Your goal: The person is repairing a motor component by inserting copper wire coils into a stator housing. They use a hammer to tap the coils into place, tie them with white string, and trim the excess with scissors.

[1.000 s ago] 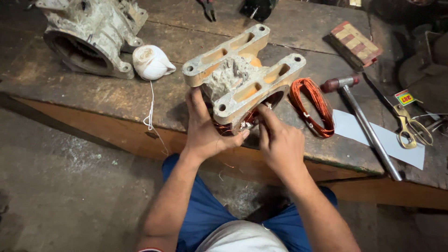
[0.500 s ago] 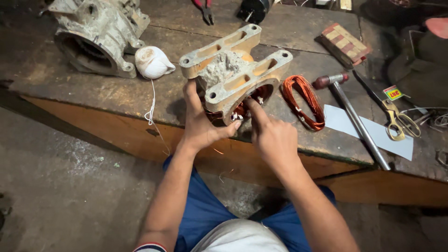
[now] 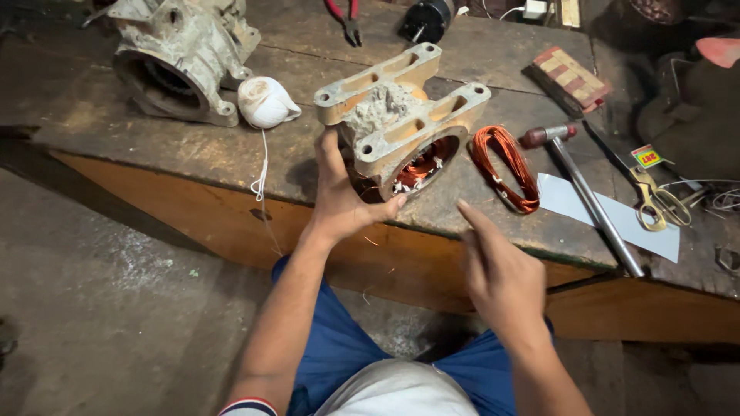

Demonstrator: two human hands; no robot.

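Motor housing [image 3: 401,123]: pale cast-metal stator body with copper windings showing in its round bore, standing tilted near the front edge of the wooden counter [image 3: 193,166].
Left hand [image 3: 343,204]: gripping the housing's lower left side, thumb lying under the bore rim, fingers reaching up the back wall.
Right hand [image 3: 501,277]: hovering in front of the counter edge, apart from the housing, holding nothing; fingers loosely spread, index finger pointing up toward the bore; slightly blurred.
Copper wire coil [image 3: 505,168]: lying flat just right of the housing, not touching either hand.
Hammer [image 3: 586,196]: lying right of the coil, its shaft crossing a white paper sheet [image 3: 655,235].
Scissors [image 3: 651,196]: resting by the paper's far edge.
White twine ball [image 3: 264,102]: sitting left of the housing, a strand hanging over the counter edge.
Second casting [image 3: 181,54]: larger grey motor shell, sitting at the far left.
Pliers [image 3: 343,19]: red-handled, lying at the back.
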